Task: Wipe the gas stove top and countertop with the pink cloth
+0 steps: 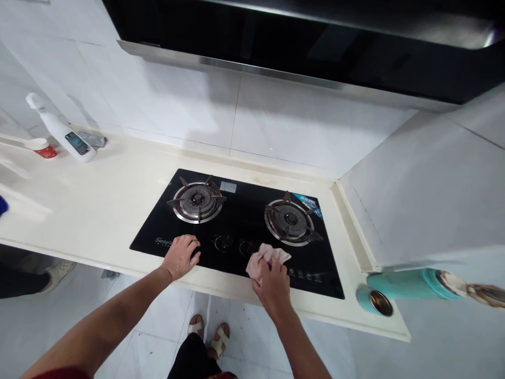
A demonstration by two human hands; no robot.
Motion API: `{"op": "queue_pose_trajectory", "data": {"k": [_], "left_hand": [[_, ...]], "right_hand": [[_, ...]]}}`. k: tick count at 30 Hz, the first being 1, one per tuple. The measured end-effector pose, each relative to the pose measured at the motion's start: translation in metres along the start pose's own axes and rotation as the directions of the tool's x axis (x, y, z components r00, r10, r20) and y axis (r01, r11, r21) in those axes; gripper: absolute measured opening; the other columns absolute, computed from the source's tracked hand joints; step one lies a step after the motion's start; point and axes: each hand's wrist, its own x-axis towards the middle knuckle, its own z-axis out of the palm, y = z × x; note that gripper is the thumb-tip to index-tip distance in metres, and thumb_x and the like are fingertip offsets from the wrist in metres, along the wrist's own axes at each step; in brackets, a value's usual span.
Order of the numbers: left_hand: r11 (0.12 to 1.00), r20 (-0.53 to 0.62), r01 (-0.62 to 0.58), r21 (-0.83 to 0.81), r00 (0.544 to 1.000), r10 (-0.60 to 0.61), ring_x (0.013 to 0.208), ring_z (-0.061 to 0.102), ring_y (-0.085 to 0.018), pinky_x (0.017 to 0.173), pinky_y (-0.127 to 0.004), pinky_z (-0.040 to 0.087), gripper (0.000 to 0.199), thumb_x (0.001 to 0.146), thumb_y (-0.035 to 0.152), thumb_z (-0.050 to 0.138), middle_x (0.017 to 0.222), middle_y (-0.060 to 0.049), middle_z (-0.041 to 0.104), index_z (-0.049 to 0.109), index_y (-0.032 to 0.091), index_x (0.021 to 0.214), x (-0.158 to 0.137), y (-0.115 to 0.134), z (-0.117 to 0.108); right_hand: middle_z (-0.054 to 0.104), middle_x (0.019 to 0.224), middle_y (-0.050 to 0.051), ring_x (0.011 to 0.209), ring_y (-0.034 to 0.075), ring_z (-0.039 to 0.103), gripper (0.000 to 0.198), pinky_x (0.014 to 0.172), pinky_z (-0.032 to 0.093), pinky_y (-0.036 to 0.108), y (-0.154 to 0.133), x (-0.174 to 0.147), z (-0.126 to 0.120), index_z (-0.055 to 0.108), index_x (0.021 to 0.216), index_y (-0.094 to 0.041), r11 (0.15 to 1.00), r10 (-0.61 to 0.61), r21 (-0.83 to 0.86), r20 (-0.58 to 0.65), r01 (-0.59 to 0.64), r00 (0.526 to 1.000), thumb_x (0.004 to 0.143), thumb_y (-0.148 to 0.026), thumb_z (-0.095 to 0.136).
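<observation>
A black glass gas stove (236, 210) with two burners is set in the pale countertop. My right hand (275, 287) grips a crumpled pale pink cloth (262, 259), which lies against the stove's front part beside the right control knob (246, 247) and partly covers that area. At the front left corner of the stove, my left hand (181, 256) rests on the glass with fingers slightly bent and apart, holding nothing. Left of the middle, the other knob (223, 242) sits between my hands. The left burner (198, 201) and right burner (290, 221) carry dark pan supports.
A white spray bottle (63, 129) and a red-and-white cup (42, 148) stand at the far left. On the right corner are a teal flask (410, 284) and a teal cup (374, 301). A black range hood (276, 45) overhangs the stove. Another person's shoe (59, 273) shows at left.
</observation>
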Motion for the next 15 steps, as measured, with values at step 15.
{"op": "queue_pose_trajectory", "data": {"k": [15], "left_hand": [[1.000, 0.008, 0.012, 0.013, 1.000, -0.012, 0.108, 0.054, -0.031, 0.090, -0.047, 0.041, 0.020, 0.092, 0.027, 0.053, 0.112, -0.012, 0.061, 0.062, 0.020, 0.107, 0.002, 0.001, 0.002]], "right_hand": [[0.051, 0.140, 0.012, 0.116, 0.031, 0.059, 0.066, 0.088, 0.053, 0.043, 0.176, -0.111, -0.015, 0.060, 0.131, -0.025, 0.764, 0.504, 0.475, -0.016, -0.437, 0.864, 0.075, -0.059, 0.054]]}}
